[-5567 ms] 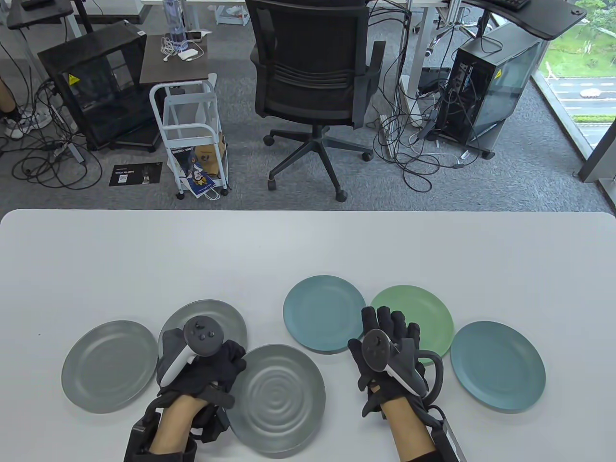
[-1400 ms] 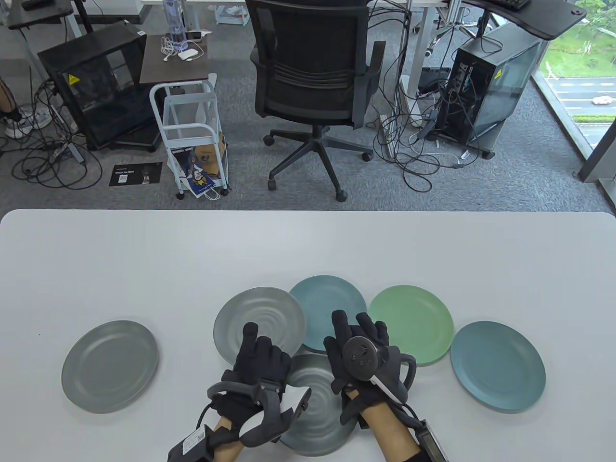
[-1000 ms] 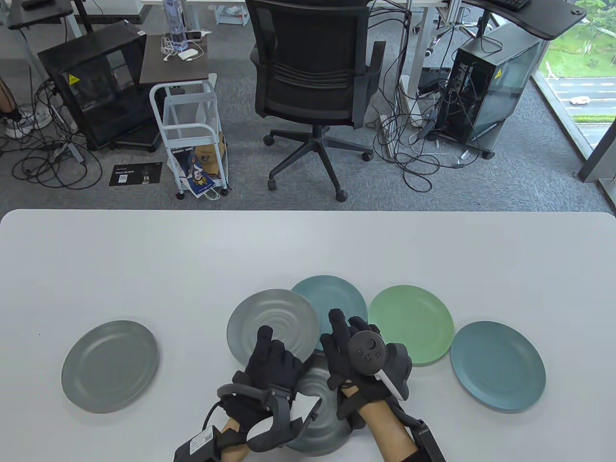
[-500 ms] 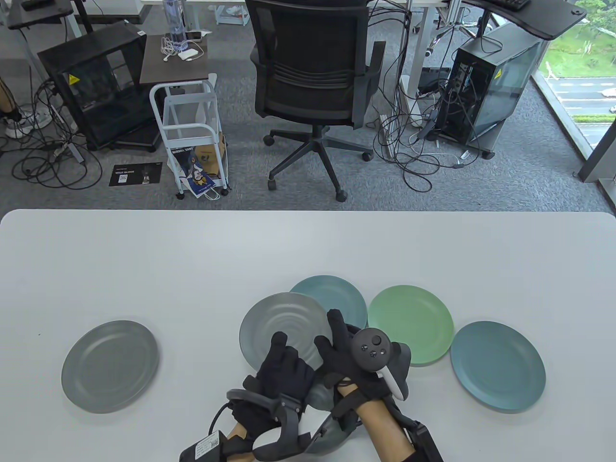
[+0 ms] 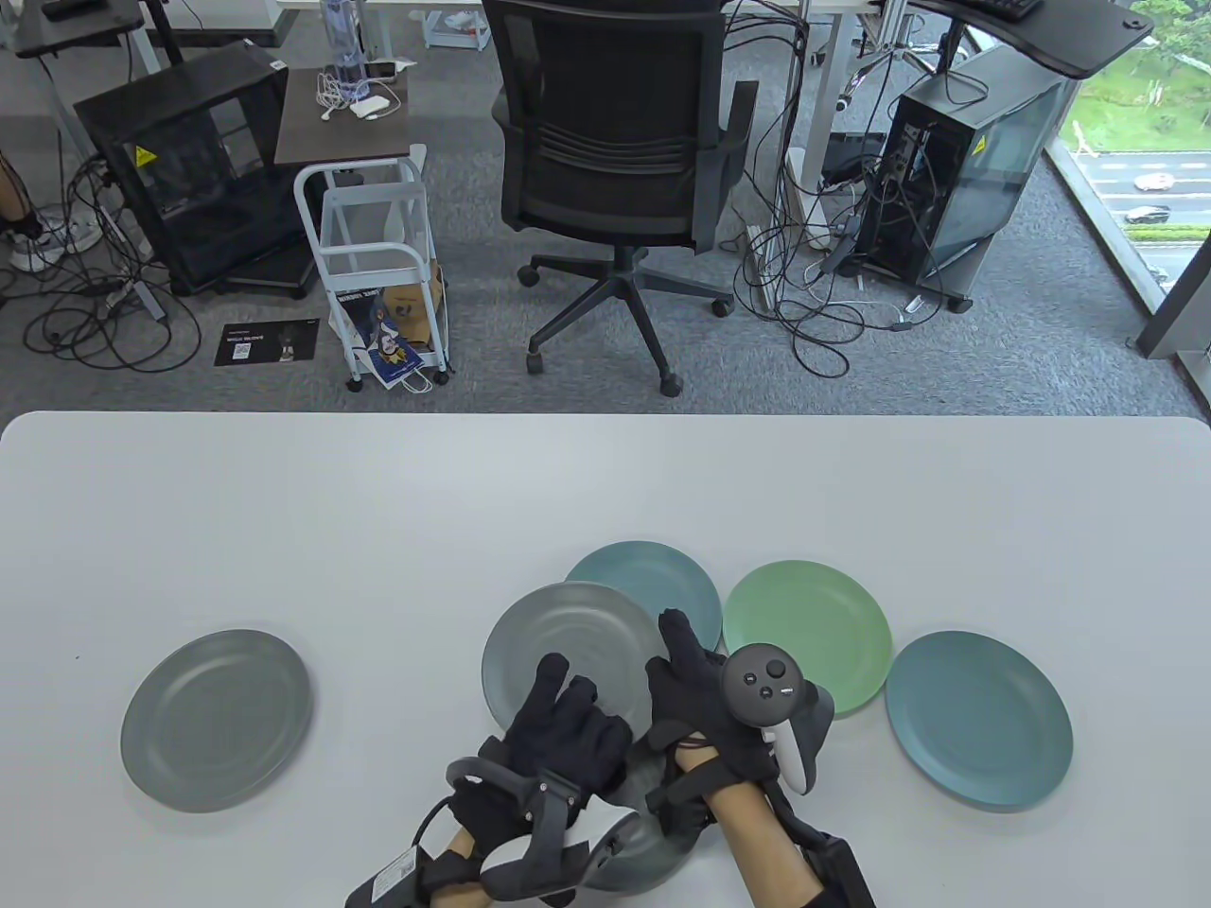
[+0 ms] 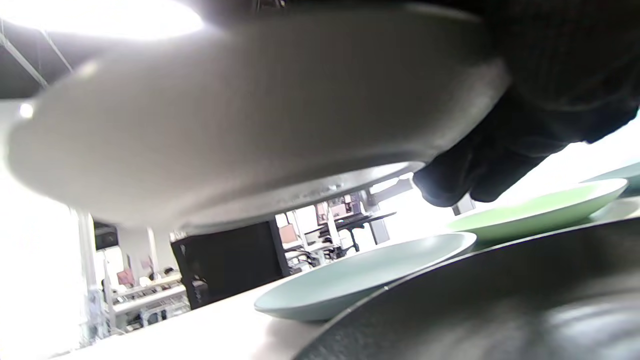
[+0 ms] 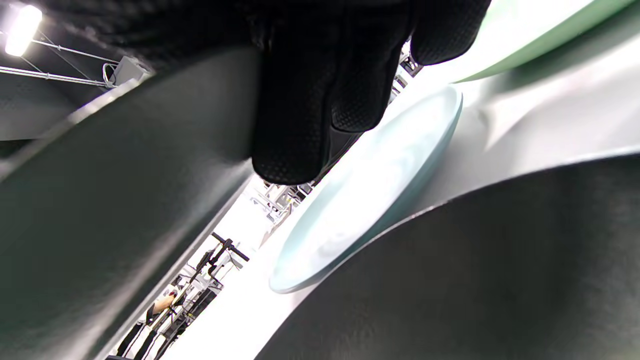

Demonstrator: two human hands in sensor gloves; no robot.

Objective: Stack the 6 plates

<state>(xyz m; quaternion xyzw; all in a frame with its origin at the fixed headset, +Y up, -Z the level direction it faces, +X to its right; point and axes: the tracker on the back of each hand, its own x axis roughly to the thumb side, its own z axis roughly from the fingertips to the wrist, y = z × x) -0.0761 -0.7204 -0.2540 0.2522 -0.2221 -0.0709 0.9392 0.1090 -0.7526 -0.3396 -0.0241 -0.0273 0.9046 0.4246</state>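
Together, both hands' fingers [image 5: 552, 673] grip a round, ridged grey plate [image 5: 558, 643], lifted.

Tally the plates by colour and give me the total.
Grey plates: 3 – one at far left, one held up by both hands, one under the hands at the near edge.
Teal-blue plates: 2 – one behind the held plate, one at far right.
Green plates: 1.
Total: 6 plates.
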